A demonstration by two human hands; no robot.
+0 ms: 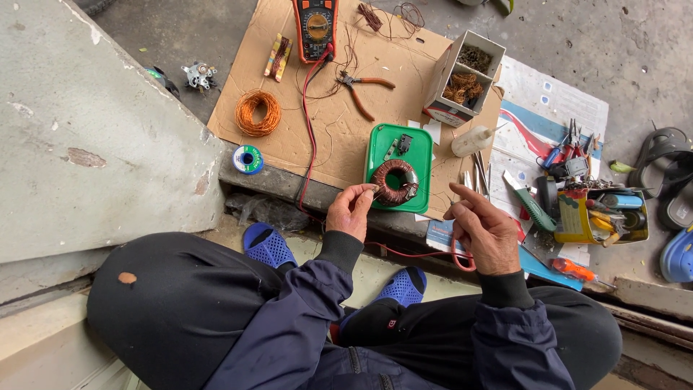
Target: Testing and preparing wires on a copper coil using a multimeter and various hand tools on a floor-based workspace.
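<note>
My left hand point(351, 209) pinches a thin wire at the edge of a copper-wound ring coil point(393, 181) that lies on a green plastic lid point(397, 139). My right hand point(484, 227) hovers to the right of the lid with fingers curled, thumb and forefinger close together as if on a fine wire; the wire itself is too thin to see. A red test lead point(310, 137) runs from an orange multimeter point(315, 27) down past my hands.
On the cardboard sheet point(274, 29) lie a loose copper wire coil point(258, 113), orange-handled pliers point(364, 90), an open box of wire scraps point(462, 79) and a white glue bottle point(473, 141). A solder spool point(247, 159) sits left. A yellow tin of tools point(599, 213) stands right, beside sandals point(668, 173).
</note>
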